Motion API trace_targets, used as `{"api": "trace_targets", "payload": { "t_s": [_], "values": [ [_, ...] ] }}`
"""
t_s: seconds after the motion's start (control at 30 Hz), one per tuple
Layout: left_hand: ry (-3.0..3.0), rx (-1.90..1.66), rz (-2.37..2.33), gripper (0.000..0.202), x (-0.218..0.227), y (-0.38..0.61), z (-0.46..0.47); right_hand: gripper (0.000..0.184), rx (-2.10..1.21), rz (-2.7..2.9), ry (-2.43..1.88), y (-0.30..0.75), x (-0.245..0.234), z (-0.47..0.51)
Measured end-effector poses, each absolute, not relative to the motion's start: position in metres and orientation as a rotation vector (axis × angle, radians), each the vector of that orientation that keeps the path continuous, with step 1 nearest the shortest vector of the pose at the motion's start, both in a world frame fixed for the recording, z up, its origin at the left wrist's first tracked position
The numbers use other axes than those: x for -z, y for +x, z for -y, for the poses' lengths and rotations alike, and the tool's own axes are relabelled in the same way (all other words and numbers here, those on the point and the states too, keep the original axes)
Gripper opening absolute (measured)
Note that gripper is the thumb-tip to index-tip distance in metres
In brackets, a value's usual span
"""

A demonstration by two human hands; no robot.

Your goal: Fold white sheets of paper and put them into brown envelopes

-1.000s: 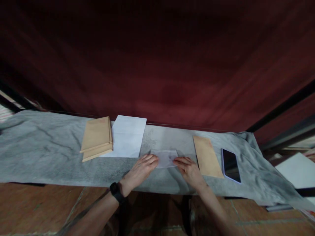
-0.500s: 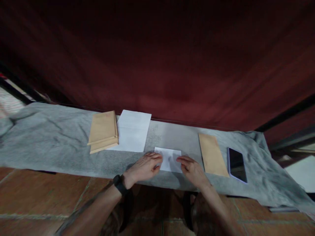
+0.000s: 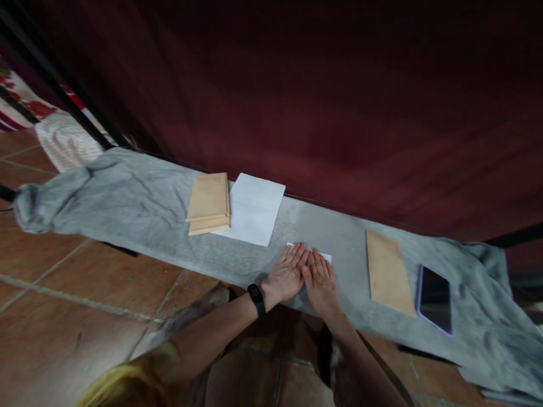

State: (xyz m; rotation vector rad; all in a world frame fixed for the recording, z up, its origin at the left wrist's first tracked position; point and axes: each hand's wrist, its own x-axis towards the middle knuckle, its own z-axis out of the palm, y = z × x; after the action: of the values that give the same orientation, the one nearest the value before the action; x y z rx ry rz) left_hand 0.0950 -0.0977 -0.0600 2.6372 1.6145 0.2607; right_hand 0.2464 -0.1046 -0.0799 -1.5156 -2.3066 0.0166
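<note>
The left hand point(image 3: 288, 277) and right hand point(image 3: 322, 286) lie flat, fingers straight, gripping nothing. The small white paper point(image 3: 327, 258) is under both, just below the frame's middle; its long side seems to run left to right.

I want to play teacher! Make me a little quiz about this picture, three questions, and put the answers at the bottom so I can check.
1. On which of the person's own wrists is the black band worn?
A) left
B) right
C) both

2. True or false: the phone lies to the right of the lone brown envelope.

3. Fill the gap: the left hand and the right hand lie flat, side by side, over a small white piece of ____.

Key:
1. A
2. True
3. paper
</note>
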Motion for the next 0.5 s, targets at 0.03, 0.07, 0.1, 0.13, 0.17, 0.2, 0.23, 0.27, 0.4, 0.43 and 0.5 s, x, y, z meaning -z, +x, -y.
{"api": "trace_targets", "payload": {
  "t_s": [0.03,0.07,0.1,0.13,0.17,0.2,0.23,0.27,0.4,0.43,0.5],
  "values": [
    [2.635,-0.266,-1.612,0.056,0.059,0.095,0.098,0.057,0.005,2.312,-1.518,0.247,0.08,0.104],
    [2.633,-0.27,-1.608,0.056,0.058,0.094,0.098,0.057,0.024,2.318,-1.522,0.248,0.08,0.104],
    [2.631,-0.273,-1.603,0.056,0.057,0.094,0.098,0.057,0.041,2.32,-1.529,0.249,0.08,0.104],
    [2.629,-0.275,-1.594,0.056,0.055,0.093,0.098,0.057,0.056,2.32,-1.537,0.25,0.08,0.105],
    [2.628,-0.279,-1.586,0.056,0.054,0.092,0.098,0.057,0.07,2.316,-1.547,0.25,0.08,0.105],
    [2.626,-0.284,-1.581,0.056,0.054,0.092,0.098,0.056,0.084,2.31,-1.556,0.251,0.081,0.105],
    [2.624,-0.289,-1.58,0.056,0.054,0.091,0.098,0.056,0.097,2.303,-1.56,0.252,0.081,0.105],
    [2.622,-0.294,-1.583,0.056,0.054,0.09,0.098,0.056,0.109,2.301,-1.558,0.253,0.082,0.105],
    [2.61,-0.315,-1.649,0.057,0.06,0.087,0.098,0.057,0.152,2.29,-1.551,0.258,0.084,0.104],
    [2.605,-0.321,-1.672,0.058,0.061,0.086,0.098,0.058,0.167,2.285,-1.552,0.26,0.085,0.104],
    [2.59,-0.331,-1.722,0.062,0.063,0.083,0.098,0.06,0.21,2.278,-1.552,0.263,0.086,0.104]
  ]
}}
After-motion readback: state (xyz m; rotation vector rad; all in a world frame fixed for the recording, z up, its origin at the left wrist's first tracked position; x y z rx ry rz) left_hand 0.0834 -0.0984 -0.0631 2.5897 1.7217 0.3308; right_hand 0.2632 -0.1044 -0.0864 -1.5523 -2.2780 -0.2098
